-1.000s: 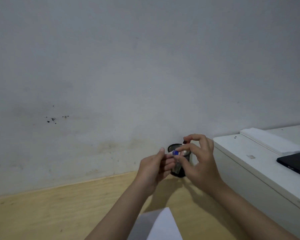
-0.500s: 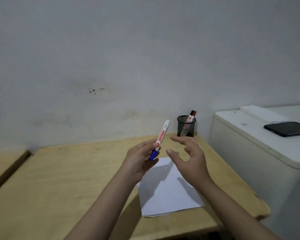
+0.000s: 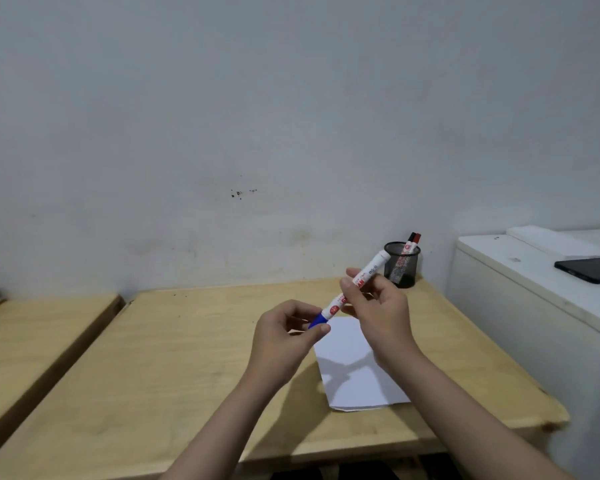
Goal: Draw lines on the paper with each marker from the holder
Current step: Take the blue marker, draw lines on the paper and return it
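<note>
A white marker [image 3: 371, 271] with a blue cap [image 3: 317, 320] is held slanted above the wooden table [image 3: 174, 358]. My right hand [image 3: 378, 303] grips its white barrel. My left hand [image 3: 284, 337] pinches the blue cap at the lower end. Below the hands lies a white sheet of paper [image 3: 354, 375], with no lines visible on it. A black mesh holder [image 3: 402, 265] stands at the table's back right corner, against the wall, with two markers [image 3: 411, 242] leaning in it, one red-capped and one dark-capped.
A white cabinet or appliance [image 3: 534, 306] stands right of the table with a dark phone [image 3: 589, 270] on top. A second wooden surface [image 3: 32, 337] lies to the left across a narrow gap. The wall runs along the back.
The view dropped from the wall to the table. The blue marker came away from the holder in my left hand; my right hand has now taken hold of its barrel.
</note>
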Action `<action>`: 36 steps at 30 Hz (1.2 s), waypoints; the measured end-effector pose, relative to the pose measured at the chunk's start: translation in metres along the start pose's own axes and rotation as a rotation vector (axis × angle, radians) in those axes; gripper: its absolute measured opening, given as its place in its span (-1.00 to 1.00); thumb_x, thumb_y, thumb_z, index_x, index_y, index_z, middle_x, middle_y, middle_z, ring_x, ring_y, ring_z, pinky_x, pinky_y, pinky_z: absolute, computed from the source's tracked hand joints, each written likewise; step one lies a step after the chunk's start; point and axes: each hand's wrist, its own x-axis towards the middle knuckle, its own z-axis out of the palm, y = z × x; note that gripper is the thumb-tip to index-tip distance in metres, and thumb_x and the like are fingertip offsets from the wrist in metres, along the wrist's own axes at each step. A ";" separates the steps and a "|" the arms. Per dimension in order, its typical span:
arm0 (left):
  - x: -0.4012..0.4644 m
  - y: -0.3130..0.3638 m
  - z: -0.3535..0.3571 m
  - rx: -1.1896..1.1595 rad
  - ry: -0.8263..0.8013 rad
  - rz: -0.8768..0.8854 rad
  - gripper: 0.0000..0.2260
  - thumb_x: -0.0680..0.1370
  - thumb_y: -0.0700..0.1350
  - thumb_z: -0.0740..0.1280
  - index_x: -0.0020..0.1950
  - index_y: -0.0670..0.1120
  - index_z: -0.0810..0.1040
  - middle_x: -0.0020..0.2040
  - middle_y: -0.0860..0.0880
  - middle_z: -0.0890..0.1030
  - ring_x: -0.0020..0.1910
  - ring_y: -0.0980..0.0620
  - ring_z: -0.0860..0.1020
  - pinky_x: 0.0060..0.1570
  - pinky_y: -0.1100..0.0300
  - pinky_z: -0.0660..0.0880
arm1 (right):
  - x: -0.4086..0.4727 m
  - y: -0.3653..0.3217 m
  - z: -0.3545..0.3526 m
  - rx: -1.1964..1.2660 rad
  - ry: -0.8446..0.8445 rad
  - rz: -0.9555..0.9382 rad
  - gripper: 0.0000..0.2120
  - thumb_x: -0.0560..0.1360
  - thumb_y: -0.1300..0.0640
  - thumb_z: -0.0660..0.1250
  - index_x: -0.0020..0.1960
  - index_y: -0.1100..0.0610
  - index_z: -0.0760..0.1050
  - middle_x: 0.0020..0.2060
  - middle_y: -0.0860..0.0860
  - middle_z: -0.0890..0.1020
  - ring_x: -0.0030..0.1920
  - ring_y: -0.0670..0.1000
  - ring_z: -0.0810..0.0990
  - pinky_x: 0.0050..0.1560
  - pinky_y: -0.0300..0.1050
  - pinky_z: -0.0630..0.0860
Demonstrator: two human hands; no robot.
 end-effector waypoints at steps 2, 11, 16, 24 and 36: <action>-0.001 0.001 -0.001 0.011 0.053 0.038 -0.84 0.31 -0.25 0.53 -0.25 -0.05 0.60 -0.30 0.09 0.64 -0.33 0.15 0.52 -0.26 0.29 0.52 | -0.002 0.001 0.004 -0.026 -0.048 0.005 -0.80 0.45 0.18 0.42 0.05 0.22 0.57 -0.23 0.06 0.64 -0.25 -0.09 0.63 -0.22 -0.19 0.63; -0.002 -0.016 0.000 0.295 0.102 0.400 -0.95 0.43 -0.17 0.43 -0.15 -0.08 0.59 -0.25 0.09 0.64 -0.25 0.17 0.58 -0.31 0.43 0.45 | 0.002 0.018 0.007 -0.116 -0.150 0.026 -0.74 0.47 0.08 0.40 -0.25 0.27 0.55 -0.62 -0.07 0.49 -0.59 -0.05 0.41 -0.45 -0.25 0.42; 0.008 -0.029 0.000 0.319 0.073 0.435 -0.94 0.48 -0.21 0.31 -0.12 -0.12 0.59 -0.31 0.21 0.57 -0.32 0.16 0.56 -0.35 0.36 0.46 | 0.011 0.025 0.008 -0.056 -0.178 0.005 -0.80 0.48 0.15 0.37 -0.22 0.27 0.51 -0.60 -0.07 0.52 -0.60 -0.07 0.39 -0.46 -0.23 0.39; 0.053 -0.066 -0.021 0.327 0.112 0.105 -0.80 0.47 -0.27 0.36 -0.15 0.05 0.56 -0.12 0.06 0.60 -0.19 0.29 0.54 -0.29 0.45 0.47 | 0.049 0.044 -0.009 0.010 0.030 0.047 -0.77 0.49 0.15 0.38 -0.33 0.15 0.52 -0.66 -0.06 0.44 -0.58 -0.05 0.36 -0.33 -0.11 0.37; 0.111 -0.129 -0.006 0.476 -0.023 -0.232 -0.81 0.40 -0.33 0.31 -0.04 -0.13 0.57 -0.22 0.04 0.57 -0.24 0.12 0.54 -0.33 0.49 0.36 | 0.070 0.087 -0.016 -0.200 -0.014 0.128 -0.82 0.43 0.11 0.45 -0.19 0.24 0.58 -0.49 0.10 0.49 -0.56 -0.04 0.41 -0.45 -0.13 0.41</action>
